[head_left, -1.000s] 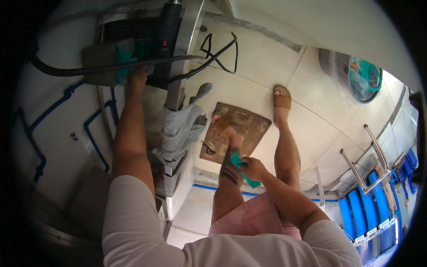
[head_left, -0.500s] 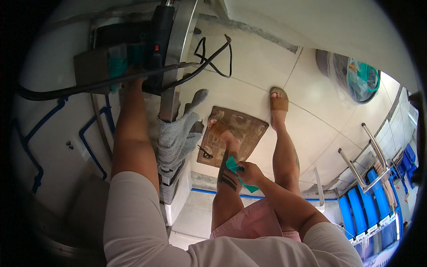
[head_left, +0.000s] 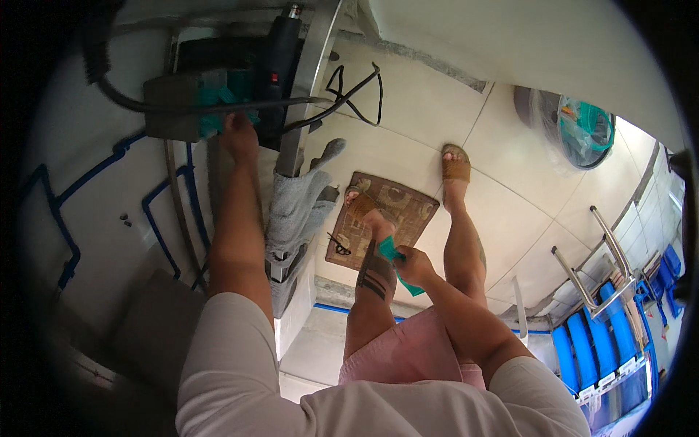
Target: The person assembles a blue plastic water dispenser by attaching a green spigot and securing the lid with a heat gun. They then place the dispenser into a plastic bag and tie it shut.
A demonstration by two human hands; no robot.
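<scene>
Pinches green strip (head_left: 387, 248) with right hand (head_left: 416, 267) | with left hand (head_left: 240, 138), nearer, reaches green pieces (head_left: 212, 96) right of box (head_left: 175, 124) | cannot tell left grip

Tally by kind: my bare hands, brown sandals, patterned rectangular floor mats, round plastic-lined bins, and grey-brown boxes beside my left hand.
Bare hands: 2
Brown sandals: 2
Floor mat: 1
Lined bin: 1
Grey-brown box: 1
Total: 7

Left side dim | floor (head_left: 415, 102) bright | glare right | black rim, bent edges
</scene>
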